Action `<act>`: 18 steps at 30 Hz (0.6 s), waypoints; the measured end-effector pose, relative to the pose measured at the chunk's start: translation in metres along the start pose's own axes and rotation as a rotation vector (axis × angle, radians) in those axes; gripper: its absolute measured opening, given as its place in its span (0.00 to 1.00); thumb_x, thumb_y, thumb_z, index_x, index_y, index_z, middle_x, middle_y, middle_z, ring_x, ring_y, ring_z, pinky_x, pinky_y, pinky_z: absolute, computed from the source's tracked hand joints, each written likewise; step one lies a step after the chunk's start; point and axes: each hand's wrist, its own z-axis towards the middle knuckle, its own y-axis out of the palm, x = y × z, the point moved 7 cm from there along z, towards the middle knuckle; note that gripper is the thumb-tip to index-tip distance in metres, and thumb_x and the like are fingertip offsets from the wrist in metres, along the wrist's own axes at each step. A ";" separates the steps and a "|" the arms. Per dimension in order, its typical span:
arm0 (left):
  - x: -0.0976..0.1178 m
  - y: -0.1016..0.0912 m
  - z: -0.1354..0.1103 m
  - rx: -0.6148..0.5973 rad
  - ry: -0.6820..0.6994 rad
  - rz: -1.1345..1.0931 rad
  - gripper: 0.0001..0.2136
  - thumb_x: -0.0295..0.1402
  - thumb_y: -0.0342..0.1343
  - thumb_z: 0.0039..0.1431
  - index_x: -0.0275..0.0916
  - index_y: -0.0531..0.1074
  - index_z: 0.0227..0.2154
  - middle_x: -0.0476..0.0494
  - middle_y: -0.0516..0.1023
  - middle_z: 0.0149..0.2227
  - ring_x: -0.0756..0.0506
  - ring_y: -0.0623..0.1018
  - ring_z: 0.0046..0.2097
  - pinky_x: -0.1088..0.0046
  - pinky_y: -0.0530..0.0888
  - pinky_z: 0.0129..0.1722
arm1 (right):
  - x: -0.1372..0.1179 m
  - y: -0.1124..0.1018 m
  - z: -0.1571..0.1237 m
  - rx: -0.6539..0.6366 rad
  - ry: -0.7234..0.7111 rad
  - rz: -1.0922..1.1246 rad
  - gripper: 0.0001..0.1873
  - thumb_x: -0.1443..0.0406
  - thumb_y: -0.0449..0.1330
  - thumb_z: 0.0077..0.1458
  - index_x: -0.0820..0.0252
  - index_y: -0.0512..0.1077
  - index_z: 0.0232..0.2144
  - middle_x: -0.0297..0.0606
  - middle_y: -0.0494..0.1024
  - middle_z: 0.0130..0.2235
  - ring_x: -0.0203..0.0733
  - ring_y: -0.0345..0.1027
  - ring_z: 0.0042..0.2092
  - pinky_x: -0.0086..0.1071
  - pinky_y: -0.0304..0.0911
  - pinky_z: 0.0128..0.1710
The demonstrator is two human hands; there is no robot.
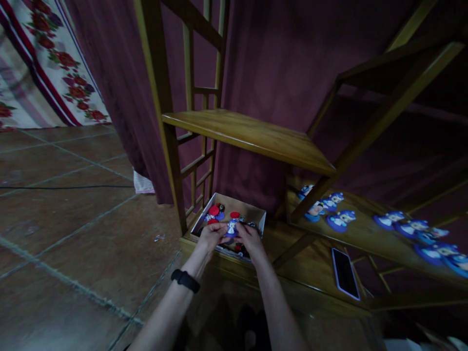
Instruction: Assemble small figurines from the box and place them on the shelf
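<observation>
Between the fingertips of both hands is a small blue-and-white figurine (231, 227) on a purple base, held upright over an open cardboard box (258, 214). My left hand (213, 235) pinches it from the left and wears a black band at the wrist. From the other side my right hand (249, 237) grips it, fingers closed. Inside the box lie more figurines with red, purple and dark bases, such as a red disc (214, 210); my hands hide part of them.
The box stands on the bottom board of a wooden shelf unit (234, 124). To the right, several figurines (341, 220) stand on a higher board. A phone (345, 273) lies on the lower board. A purple curtain (120, 97) hangs at left; a black cable (66, 187) crosses the tiled floor.
</observation>
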 end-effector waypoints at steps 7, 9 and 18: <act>-0.001 0.004 -0.001 -0.017 0.023 0.050 0.12 0.29 0.66 0.37 0.32 0.75 0.28 0.44 0.77 0.24 0.50 0.76 0.25 0.75 0.74 0.26 | 0.003 0.001 -0.002 0.023 0.052 0.078 0.25 0.48 0.55 0.46 0.60 0.72 0.37 0.42 0.76 0.38 0.43 0.71 0.38 0.34 0.68 0.34; -0.002 0.003 -0.001 0.005 0.019 0.038 0.12 0.28 0.66 0.37 0.32 0.74 0.29 0.45 0.76 0.23 0.50 0.76 0.25 0.76 0.74 0.26 | 0.004 0.003 -0.002 0.000 0.049 0.130 0.24 0.49 0.57 0.45 0.60 0.72 0.37 0.41 0.77 0.38 0.42 0.71 0.39 0.34 0.68 0.37; -0.008 -0.002 -0.002 0.070 -0.103 -0.095 0.10 0.22 0.63 0.41 0.32 0.73 0.29 0.42 0.78 0.27 0.49 0.77 0.28 0.76 0.74 0.28 | 0.000 0.010 -0.005 -0.032 0.090 0.350 0.21 0.53 0.62 0.42 0.61 0.72 0.36 0.41 0.77 0.40 0.43 0.71 0.42 0.37 0.65 0.44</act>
